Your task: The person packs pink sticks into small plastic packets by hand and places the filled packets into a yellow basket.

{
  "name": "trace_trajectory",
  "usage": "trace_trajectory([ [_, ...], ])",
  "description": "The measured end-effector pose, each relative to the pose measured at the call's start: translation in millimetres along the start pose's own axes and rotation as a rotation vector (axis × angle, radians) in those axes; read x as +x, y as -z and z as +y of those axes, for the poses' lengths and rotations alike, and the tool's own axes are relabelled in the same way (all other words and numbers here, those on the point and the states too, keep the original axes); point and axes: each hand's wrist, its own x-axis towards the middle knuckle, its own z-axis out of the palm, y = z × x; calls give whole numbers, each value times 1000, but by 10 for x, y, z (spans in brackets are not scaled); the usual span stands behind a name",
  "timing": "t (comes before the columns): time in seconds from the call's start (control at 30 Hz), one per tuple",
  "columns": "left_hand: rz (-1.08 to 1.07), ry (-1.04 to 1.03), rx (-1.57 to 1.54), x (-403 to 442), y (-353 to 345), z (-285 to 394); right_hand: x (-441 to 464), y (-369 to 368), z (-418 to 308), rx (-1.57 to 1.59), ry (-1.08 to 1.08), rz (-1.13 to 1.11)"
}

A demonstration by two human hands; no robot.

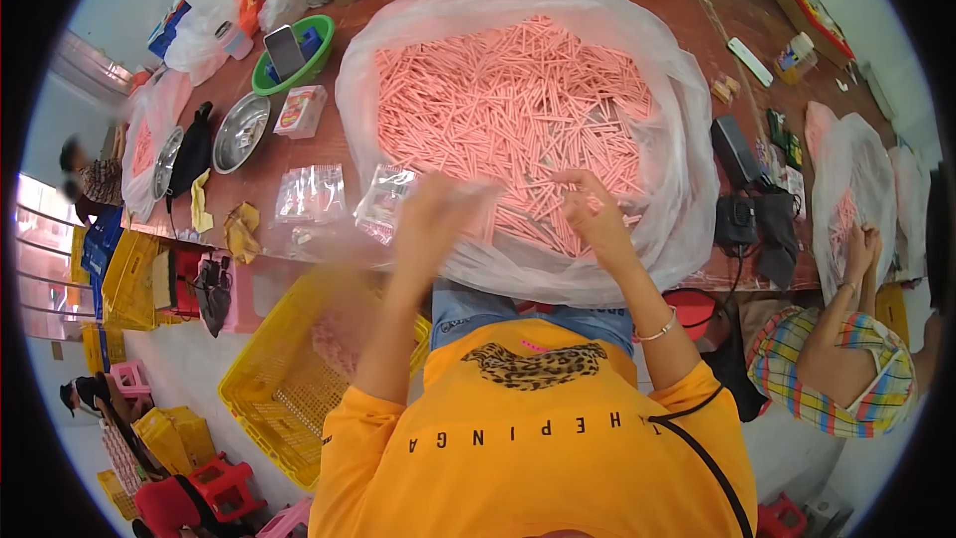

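A large clear plastic bag (687, 130) lies spread open on the table, holding a heap of thin pink sticks (498, 90). My left hand (426, 224) is closed on a small clear plastic bag (480, 211) at the heap's near left side; motion blurs it, and pink shows through the plastic. Over the near right part of the heap, my right hand (597, 224) has its fingers curled together. Whatever is between those fingertips cannot be made out against the pink sticks. Left of my left hand lie small flat clear packets (311, 194) and another packet (386, 201).
A yellow crate (269, 379) stands on the floor at my left. On the table are a green basin (324, 55) with a phone (284, 52), a metal bowl (242, 132), a small box (301, 112) and a black box (735, 149). A person (836, 364) sits to the right.
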Motion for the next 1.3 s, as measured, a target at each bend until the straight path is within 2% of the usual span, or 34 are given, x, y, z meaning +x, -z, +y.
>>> trace_trajectory([
  [0.07,-137,-73,-114,-22,-409,268,58,-21,23,-191,55,-65],
  [0.1,-152,22,-194,-20,-456,302,66,-5,64,-285,69,-81],
  [0.17,-191,217,-363,-5,-579,351,-16,33,113,-245,68,61],
  [0.2,-211,200,-481,-33,-667,240,-78,66,129,-228,61,125],
  [0.3,-242,214,-498,-81,-752,138,-170,135,34,-259,53,33],
  [0.4,-213,334,-630,-66,-733,283,-193,110,72,-151,57,60],
  [0.5,-191,288,-644,-88,-776,179,-202,83,17,-209,14,49],
  [0.6,-197,119,-364,-76,-667,185,-211,81,59,-24,-60,62],
  [0.7,-188,-158,-234,-44,-638,165,-144,171,21,-63,-30,-54],
  [0.8,-215,-235,-278,-28,-638,116,-146,146,-106,-99,-81,-4],
  [0.9,-312,68,-614,-102,-617,133,-46,434,-40,798,-31,-284],
  [1.0,-352,147,-648,-185,-679,21,65,323,-31,740,161,-130],
  [1.2,-482,122,-732,-219,-768,55,43,43,-359,856,61,-5],
  [1.3,-405,135,-741,-237,-829,49,70,-15,-268,709,102,-78],
])
